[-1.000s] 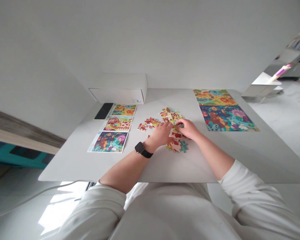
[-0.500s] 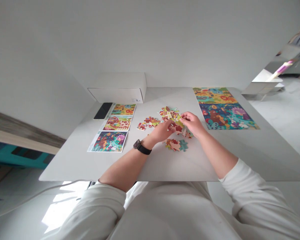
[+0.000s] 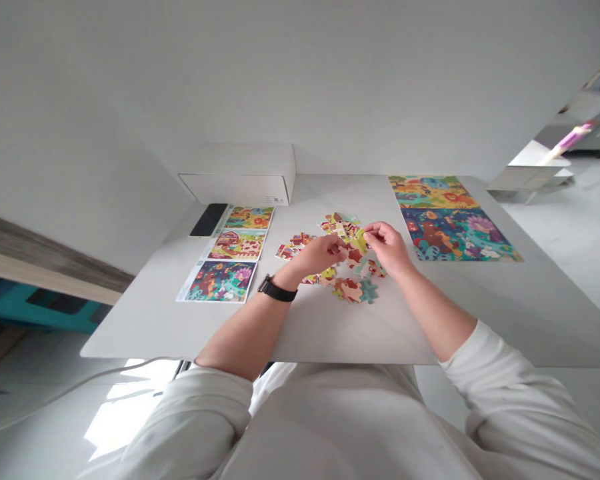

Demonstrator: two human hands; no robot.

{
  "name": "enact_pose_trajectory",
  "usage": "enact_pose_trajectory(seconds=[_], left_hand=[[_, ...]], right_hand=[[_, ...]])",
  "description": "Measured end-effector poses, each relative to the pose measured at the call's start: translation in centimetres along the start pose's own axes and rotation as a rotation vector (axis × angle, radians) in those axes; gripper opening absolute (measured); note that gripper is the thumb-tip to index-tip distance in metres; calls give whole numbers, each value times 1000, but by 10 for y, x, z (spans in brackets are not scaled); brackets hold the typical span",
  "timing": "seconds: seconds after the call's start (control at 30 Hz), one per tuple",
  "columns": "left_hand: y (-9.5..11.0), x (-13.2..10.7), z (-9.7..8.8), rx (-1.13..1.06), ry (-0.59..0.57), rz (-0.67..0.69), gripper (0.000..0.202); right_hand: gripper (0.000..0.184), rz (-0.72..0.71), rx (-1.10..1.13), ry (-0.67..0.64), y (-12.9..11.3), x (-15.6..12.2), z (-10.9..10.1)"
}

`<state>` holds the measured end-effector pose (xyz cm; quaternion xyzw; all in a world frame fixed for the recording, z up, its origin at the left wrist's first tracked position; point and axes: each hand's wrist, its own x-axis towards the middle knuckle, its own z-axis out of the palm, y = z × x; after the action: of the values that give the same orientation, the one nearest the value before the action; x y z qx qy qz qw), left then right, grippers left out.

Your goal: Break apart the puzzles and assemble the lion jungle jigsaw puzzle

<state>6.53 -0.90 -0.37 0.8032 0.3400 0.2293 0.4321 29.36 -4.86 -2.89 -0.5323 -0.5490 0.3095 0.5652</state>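
Observation:
Loose jigsaw puzzle pieces (image 3: 340, 230) lie in a heap on the table between my hands. My right hand (image 3: 387, 247) pinches a yellow-green puzzle piece (image 3: 363, 240) over the heap's right side. Curled fingers close my left hand (image 3: 323, 253) above the heap's left part; whatever they hold, if anything, is hidden. Nearer to me lies a small joined section (image 3: 351, 291) with brown, pink and teal parts. More red and yellow pieces (image 3: 300, 240) show behind my left hand, and others (image 3: 325, 275) show below it.
Picture cards (image 3: 237, 244) with animal scenes lie at the left beside a black phone (image 3: 209, 220). A long white box (image 3: 235, 189) stands at the back against the wall. Two finished-looking puzzle pictures (image 3: 455, 227) lie on the right of the table (image 3: 520, 313).
My left hand has lifted and drawn back slightly to the left, its fingers now more curled, uncovering pieces beneath it. My right hand stays nearly in place with its piece.

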Motion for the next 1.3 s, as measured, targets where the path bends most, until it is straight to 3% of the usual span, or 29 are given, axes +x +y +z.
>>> enact_pose_trajectory(seconds=[0.1, 0.27, 0.53, 0.7, 0.83, 0.97, 1.0, 1.1, 1.17, 1.3], left_hand=[[1, 1, 2, -72, -14, 19, 19], [2, 2, 4, 91, 58, 14, 16], [-2, 1, -1, 4, 14, 31, 20], [-5, 3, 1, 61, 12, 37, 23], [-10, 3, -13, 74, -53, 21, 24], [-16, -1, -39, 231, -197, -58, 25], [-18, -2, -44, 314, -154, -75, 23], [-26, -2, -50, 557, 190, -110, 22], [-35, 1, -47, 613, 337, -122, 29], [-52, 10, -28, 557, 278, -86, 48]], right_hand=[[34, 32, 33, 15, 0, -1, 1], [30, -2, -99, 14, 0, -3, 2], [28, 17, -125, 34, -1, -4, 5], [25, 20, -201, 62, -3, -5, 3], [25, 64, -225, 37, 1, -3, 0], [21, 37, -341, -148, 4, -4, -2], [19, -3, -404, -168, 5, -3, -2], [18, -131, -588, -133, 8, 8, -6], [22, -174, -683, -125, 13, 24, -8], [39, -198, -821, -294, 24, 65, 0]])
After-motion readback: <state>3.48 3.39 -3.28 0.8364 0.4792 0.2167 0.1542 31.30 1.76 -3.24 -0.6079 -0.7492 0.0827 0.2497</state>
